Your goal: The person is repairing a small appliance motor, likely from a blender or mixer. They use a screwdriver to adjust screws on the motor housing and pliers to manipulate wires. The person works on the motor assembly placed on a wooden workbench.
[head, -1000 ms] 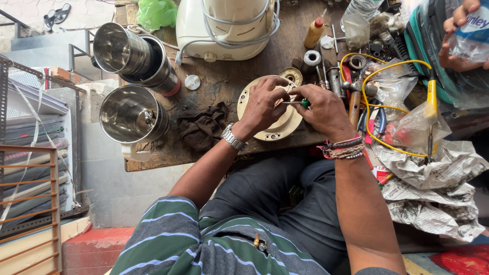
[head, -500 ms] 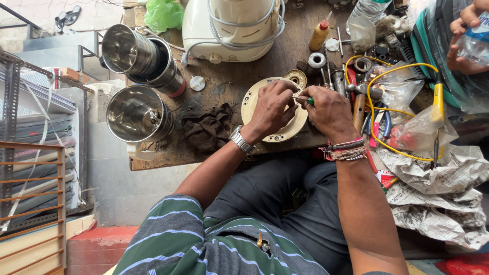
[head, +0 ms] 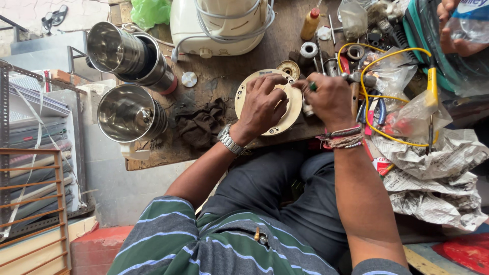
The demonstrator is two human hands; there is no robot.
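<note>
Since the earlier frames, little is being changed beyond a slight shift of the head view: both hands are being kept on the round cream disc (head: 265, 102) at the near edge of the wooden workbench (head: 224, 76). Seen from the head camera, the disc is being pressed flat by the left hand (head: 262, 104), fingers spread and curled over its top. The right hand (head: 328, 97) is being held at the disc's right rim, fingers closed together around something small; what is being pinched cannot be told. A fitting or fastening step at the rim appears to be in hand, and the next move is judged to call for steady downward pressure and a fine twist. Two steel jars (head: 130, 112) and a dark rag (head: 201, 125) are lying to the left, a yellow wire (head: 392, 56) to the right.
</note>
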